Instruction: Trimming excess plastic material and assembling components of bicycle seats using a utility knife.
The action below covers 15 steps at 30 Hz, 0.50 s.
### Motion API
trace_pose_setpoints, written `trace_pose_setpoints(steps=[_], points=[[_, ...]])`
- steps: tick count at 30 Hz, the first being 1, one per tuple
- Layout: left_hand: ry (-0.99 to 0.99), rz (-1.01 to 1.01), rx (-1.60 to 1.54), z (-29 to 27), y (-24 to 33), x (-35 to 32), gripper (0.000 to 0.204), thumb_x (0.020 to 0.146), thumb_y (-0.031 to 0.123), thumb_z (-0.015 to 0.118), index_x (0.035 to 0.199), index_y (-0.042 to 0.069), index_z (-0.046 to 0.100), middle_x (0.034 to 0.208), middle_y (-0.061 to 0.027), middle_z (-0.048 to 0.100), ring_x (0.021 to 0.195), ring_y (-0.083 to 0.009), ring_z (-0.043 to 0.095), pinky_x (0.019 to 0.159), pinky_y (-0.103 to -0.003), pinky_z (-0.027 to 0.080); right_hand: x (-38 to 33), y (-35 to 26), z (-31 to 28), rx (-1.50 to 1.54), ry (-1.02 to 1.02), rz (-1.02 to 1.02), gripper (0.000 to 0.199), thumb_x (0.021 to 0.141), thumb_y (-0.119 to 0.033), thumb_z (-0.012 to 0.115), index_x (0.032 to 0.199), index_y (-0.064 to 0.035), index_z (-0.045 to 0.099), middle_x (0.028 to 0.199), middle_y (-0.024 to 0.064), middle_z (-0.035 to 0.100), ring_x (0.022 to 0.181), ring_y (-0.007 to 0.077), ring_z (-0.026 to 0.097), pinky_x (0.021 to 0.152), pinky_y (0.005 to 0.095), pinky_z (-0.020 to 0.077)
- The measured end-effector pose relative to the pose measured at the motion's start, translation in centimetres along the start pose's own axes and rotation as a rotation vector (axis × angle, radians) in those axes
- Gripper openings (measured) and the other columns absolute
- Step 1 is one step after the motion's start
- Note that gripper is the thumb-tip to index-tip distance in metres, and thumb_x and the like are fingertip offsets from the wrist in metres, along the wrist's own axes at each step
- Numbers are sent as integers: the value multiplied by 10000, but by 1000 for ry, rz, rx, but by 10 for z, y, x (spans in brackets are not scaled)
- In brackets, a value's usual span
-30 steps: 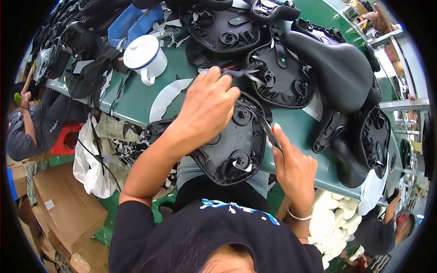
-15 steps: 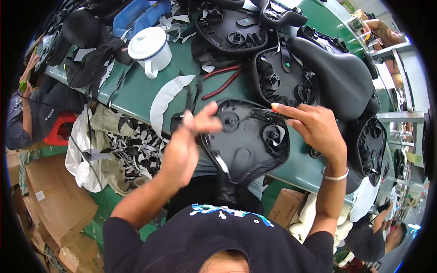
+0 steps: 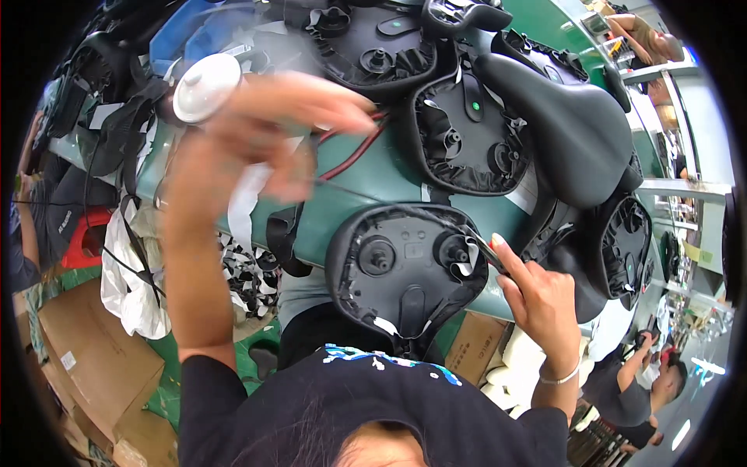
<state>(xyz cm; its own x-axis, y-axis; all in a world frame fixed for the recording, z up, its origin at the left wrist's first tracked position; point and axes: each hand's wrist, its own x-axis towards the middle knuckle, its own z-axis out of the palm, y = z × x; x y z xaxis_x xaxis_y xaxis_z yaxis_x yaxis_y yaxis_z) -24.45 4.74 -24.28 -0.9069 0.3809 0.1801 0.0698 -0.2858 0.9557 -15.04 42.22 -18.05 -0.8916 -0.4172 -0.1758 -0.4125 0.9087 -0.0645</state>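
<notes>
A black bicycle saddle (image 3: pixel 424 268) lies upside down in front of me, its plastic base and two round coil mounts facing up. My right hand (image 3: pixel 537 300) is closed around a slim dark metal tool (image 3: pixel 487 251), whose tip is at the saddle's right rim. Smeared by motion, my left hand (image 3: pixel 257 136) is raised over the table at the left, near the white lidded mug (image 3: pixel 208 87). A thin dark strand (image 3: pixel 366 192) runs between the left hand and the saddle's far rim. What the left fingers hold is blurred.
Several overturned saddles (image 3: pixel 471 132) and one upright saddle (image 3: pixel 572 128) crowd the far right of the green table. Red-handled pliers (image 3: pixel 350 159) lie beyond my saddle. A blue bin (image 3: pixel 175 43) stands far left; a white sack (image 3: pixel 128 272) with scraps sits below. Other people work at both sides.
My left hand has swung up and left, away from the saddle, with a strand stretching behind it. The saddle has turned and shifted slightly; my right hand has moved lower with the tool.
</notes>
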Motion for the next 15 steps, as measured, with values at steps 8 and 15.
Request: trace_pose_setpoints(steps=[8,15], points=[[-746,-70,88,119,-47,65,169,922,179,559,826,42,585,852,-53,622,890,-169,586,819,-328,450,14,20,-2,233,-76,-94,545,815,-180,627,1341,-192,486,586,69,509,459,245,505,445,369,367],[772,443,884,76,9,92,95,766,80,567,844,44,610,726,-91,577,623,-236,531,562,-352,435,-42,-21,13,-74,-178,250,596,820,-172,638,1382,-137,441,667,82,535,525,269,530,523,387,400]])
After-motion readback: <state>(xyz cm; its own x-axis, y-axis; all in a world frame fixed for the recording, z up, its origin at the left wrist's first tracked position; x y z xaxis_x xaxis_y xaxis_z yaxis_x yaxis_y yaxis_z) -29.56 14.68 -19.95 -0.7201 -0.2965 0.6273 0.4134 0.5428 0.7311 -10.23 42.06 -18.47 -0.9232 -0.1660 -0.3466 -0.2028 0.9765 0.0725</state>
